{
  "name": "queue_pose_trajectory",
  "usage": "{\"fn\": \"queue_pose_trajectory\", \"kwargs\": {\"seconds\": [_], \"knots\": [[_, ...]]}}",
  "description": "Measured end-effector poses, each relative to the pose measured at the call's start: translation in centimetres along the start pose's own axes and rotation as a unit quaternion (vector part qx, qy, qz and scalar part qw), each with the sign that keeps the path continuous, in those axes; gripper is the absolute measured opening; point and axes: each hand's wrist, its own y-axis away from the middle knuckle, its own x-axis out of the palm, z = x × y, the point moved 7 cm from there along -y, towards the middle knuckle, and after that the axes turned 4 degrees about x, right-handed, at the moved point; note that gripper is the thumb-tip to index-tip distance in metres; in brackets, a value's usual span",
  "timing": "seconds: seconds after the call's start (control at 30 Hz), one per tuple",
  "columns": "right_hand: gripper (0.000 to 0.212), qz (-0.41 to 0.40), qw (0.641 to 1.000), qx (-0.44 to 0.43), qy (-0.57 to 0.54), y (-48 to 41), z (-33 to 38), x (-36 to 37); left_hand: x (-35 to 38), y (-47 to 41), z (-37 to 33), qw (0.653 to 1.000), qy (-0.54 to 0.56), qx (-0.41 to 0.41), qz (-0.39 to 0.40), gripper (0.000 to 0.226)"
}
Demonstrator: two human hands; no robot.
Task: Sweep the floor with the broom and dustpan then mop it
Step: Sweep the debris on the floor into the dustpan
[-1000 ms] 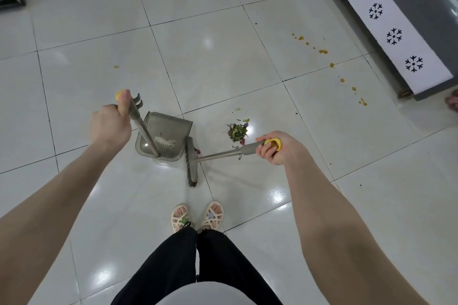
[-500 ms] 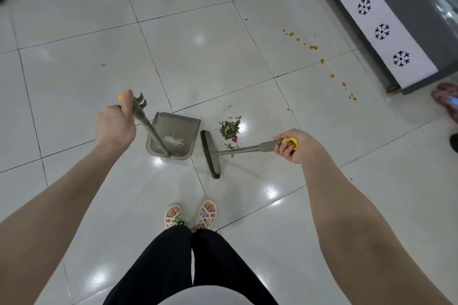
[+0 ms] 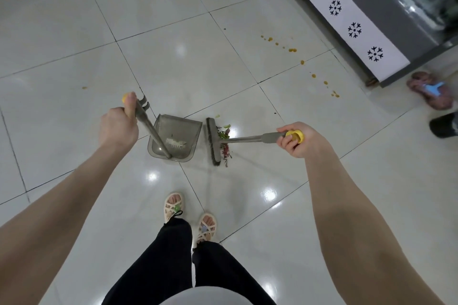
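My left hand (image 3: pixel 118 126) grips the top of the grey dustpan handle, thumb near its yellow end cap. The translucent grey dustpan (image 3: pixel 183 131) stands on the white tiled floor, with pale debris inside. My right hand (image 3: pixel 296 140) grips the yellow-tipped end of the broom handle. The broom head (image 3: pixel 213 145) rests on the floor just right of the dustpan mouth. A small pile of green and reddish scraps (image 3: pixel 224 142) lies against the broom's right side, under the handle.
A trail of orange spots (image 3: pixel 292 50) runs across the tiles toward a counter with a white snowflake strip (image 3: pixel 347 20) at upper right. Another person's sandalled foot (image 3: pixel 430 93) and a dark shoe (image 3: pixel 443 126) are at the right edge. My own feet (image 3: pixel 190 215) stand below the dustpan.
The broom head has swung up and over to the scrap pile, now lying against it beside the dustpan. The dustpan and my left hand have stayed put.
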Motion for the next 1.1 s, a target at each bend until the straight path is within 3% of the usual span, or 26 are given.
{"fn": "queue_pose_trajectory", "kwargs": {"seconds": [0.2, 0.3, 0.77, 0.97, 1.1], "knots": [[0.021, 0.066, 0.985, -0.023, -0.155, -1.7, 0.2, 2.7, -0.9, -4.2, -2.2, 0.998, -0.027, 0.06, 0.013, 0.058], [0.019, 0.07, 0.977, -0.04, -0.198, -3.5, 0.1, 4.8, -1.2, -7.5, -2.2, 0.998, -0.016, 0.067, 0.014, 0.073], [0.025, 0.112, 0.91, -0.059, -0.396, -8.4, 3.6, 17.7, -2.4, -22.0, -4.7, 0.981, -0.057, 0.163, 0.092, 0.077], [0.029, 0.082, 0.876, -0.065, -0.471, -9.3, 2.5, 17.9, -0.7, -24.1, -5.5, 0.976, -0.065, 0.17, 0.122, 0.079], [0.027, 0.044, 0.865, -0.049, -0.498, -7.8, 1.0, 15.7, 1.0, -24.7, -6.5, 0.958, -0.102, 0.233, 0.131, 0.059]]}}
